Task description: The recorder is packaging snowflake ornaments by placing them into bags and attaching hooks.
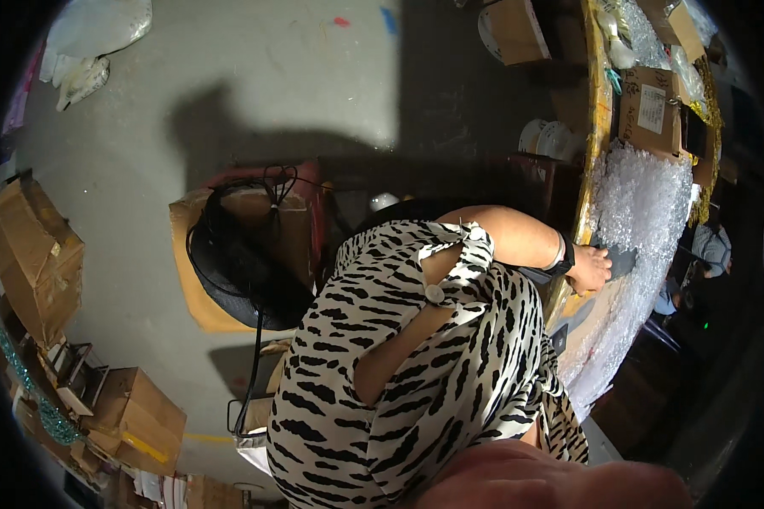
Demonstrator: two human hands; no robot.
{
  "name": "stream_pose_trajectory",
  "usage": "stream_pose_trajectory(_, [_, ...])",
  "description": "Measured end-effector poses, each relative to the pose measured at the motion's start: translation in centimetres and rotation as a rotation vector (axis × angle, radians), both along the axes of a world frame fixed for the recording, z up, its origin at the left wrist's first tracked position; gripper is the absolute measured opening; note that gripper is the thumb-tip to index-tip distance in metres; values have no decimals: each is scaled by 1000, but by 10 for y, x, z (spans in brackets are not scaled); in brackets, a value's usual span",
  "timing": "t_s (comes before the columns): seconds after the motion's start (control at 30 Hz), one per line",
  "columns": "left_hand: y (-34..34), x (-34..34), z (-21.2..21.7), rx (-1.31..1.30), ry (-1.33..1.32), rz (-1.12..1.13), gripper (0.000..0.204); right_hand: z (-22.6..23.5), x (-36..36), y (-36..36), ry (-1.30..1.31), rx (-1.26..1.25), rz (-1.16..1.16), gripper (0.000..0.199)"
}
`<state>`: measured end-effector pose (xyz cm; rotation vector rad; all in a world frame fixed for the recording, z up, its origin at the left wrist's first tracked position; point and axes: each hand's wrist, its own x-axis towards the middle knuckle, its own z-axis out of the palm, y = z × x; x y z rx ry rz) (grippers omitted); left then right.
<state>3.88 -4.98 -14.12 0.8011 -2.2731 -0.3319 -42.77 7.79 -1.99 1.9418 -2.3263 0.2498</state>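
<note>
My left arm, in a black-and-white striped sleeve with a dark wristband, reaches right to a table edge. My left hand (pixel 590 270) grips a dark flat object (pixel 623 260) that lies on a heap of small clear shiny pieces (pixel 645 204) covering the table. My right hand is not in view. A blurred skin-coloured shape (pixel 552 485) fills the lower edge; I cannot tell what it is.
A black round mesh thing with a cable (pixel 238 263) rests on a cardboard box on the concrete floor. More cardboard boxes (pixel 34 254) stand at the left, and another (pixel 649 110) on the table. White plates (pixel 547 136) are nearby. Another person (pixel 715 248) sits far right.
</note>
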Motion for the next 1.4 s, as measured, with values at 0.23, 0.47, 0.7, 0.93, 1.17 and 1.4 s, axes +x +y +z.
stream_pose_trajectory(0.23, [-7, -16, -13, 6, -9, 32, 25, -4, 12, 10, 34, 36, -3, 37])
stream_pose_trajectory(0.47, [0, -33, -12, 24, 138, 213, 21, 1, 17, 0, 53, 40, 15, 37])
stream_pose_trajectory(0.7, [18, -25, -6, -153, 123, 288, 23, 3, 17, 0, 80, 57, 10, 37])
stream_pose_trajectory(0.93, [21, -21, -6, -98, 127, 272, 15, -17, 10, 29, 72, 84, -43, 37])
stream_pose_trajectory(1.17, [14, -20, 4, -77, 130, 205, 13, -57, -21, 81, 80, 105, -195, 36])
stream_pose_trajectory(1.4, [-5, -14, -21, 20, 177, 175, 9, -56, 23, 90, -282, -144, -228, 23])
